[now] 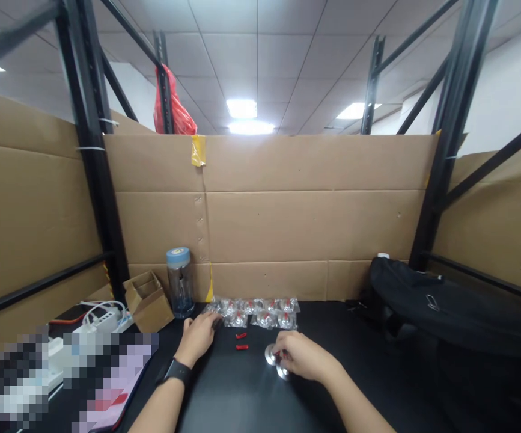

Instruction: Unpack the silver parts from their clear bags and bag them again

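My right hand [304, 356] is closed over two shiny round silver discs [270, 355] on the black tabletop, fingers bent down and fingertips partly hidden. A bit of red shows between these fingers. My left hand [200, 334], with a dark watch on its wrist, rests farther left with its fingers curled. Something small and dark [217, 323] is at its fingertips, too unclear to name. Two small red pieces [241, 347] lie between my hands. Beyond them sit several clear plastic packets [267, 319], each holding a round shiny item with red at its middle.
A water bottle [181, 285] with a blue lid and an open cardboard box [149, 300] stand at the back left. White power strips [102, 322] and a purple phone-like item [129, 367] lie left. A black backpack [413, 300] fills the right. Cardboard walls [269, 222] enclose the table.
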`<state>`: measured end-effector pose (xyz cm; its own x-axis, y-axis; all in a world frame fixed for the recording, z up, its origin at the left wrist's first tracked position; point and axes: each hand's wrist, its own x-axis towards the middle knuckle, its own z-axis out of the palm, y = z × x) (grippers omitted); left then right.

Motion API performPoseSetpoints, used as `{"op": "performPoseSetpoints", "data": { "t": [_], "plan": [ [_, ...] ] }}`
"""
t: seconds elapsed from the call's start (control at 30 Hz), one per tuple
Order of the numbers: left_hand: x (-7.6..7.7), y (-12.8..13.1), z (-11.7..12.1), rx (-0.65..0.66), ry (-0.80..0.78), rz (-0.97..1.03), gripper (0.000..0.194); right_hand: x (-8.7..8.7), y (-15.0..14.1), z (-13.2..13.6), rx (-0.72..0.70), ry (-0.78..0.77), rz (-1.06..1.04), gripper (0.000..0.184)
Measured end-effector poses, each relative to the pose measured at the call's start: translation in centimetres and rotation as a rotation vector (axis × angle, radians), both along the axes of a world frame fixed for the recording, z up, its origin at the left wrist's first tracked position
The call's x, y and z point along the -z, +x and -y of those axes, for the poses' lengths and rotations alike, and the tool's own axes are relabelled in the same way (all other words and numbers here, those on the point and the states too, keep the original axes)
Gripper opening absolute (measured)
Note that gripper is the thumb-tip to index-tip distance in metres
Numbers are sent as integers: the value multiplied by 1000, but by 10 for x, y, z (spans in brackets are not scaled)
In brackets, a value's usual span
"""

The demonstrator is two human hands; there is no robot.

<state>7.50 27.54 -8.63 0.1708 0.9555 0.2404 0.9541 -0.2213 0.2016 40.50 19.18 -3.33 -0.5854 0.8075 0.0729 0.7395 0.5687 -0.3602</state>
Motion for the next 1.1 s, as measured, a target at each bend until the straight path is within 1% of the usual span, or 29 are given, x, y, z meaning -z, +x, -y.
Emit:
{"op": "performPoseSetpoints", "data": {
  "t": [0.17,0.33,0.47,0.6,0.67,0.77,0.87,0.97,1.1],
  "plan": [
    [-4,-2,2,-31,46,36,35,7,-3,-2,1,53,-26,29],
    [-12,-4,6,-61,66,72,28,11,-8,-2,79,90,-58,30],
    [-15,-6,7,-61,87,88,27,10,-14,-1,101,123,-69,30],
    [-18,-7,10,-88,192,72,28,9,-13,-1,148,101,-81,22],
    [-22,-6,13,-105,270,77,29,10,-10,-3,142,56,-98,21],
    [-31,-4,19,-154,371,121,30,14,-8,-6,123,4,-125,24],
    [-42,2,27,-187,421,164,30,16,-10,-8,123,21,-148,27],
    [-51,15,37,-120,437,189,29,15,-13,-7,132,29,-173,26],
    [-58,49,54,57,365,221,23,7,-8,-6,179,29,-198,26]
  ]
}}
